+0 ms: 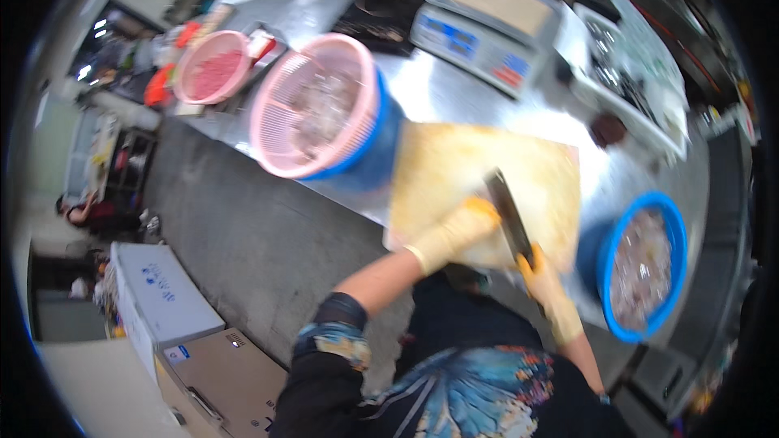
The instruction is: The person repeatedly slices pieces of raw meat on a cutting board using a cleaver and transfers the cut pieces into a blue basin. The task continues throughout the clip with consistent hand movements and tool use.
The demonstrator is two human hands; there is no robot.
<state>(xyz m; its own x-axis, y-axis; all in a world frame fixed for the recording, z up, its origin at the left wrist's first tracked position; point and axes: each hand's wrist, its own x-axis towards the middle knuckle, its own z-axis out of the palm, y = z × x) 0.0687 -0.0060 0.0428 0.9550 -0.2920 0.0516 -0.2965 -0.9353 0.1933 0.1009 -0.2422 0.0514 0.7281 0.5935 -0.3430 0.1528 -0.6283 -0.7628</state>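
My right hand [543, 280], in a cream glove with orange fingers, grips the handle of a cleaver [510, 213]. Its broad dark blade points away from me across a worn, yellowish cutting board [481, 152]. Just left of the blade, my left hand [471, 222] rests low over the board in a matching glove, fingers curled under. Whatever may lie beneath those fingers is hidden and blurred. A pink plastic colander [268, 125] with pale, glossy pieces, perhaps seafood, sits tilted over a blue bucket [383, 140]. Similar pieces fill a blue tub [677, 292] at the right.
On the metal table [420, 82] stand a digital scale [468, 42] and a white crate [645, 121]. A pink basin [182, 73] holds reddish pieces. Chest freezers [225, 371] stand on the floor at left; a person [100, 213] is farther off.
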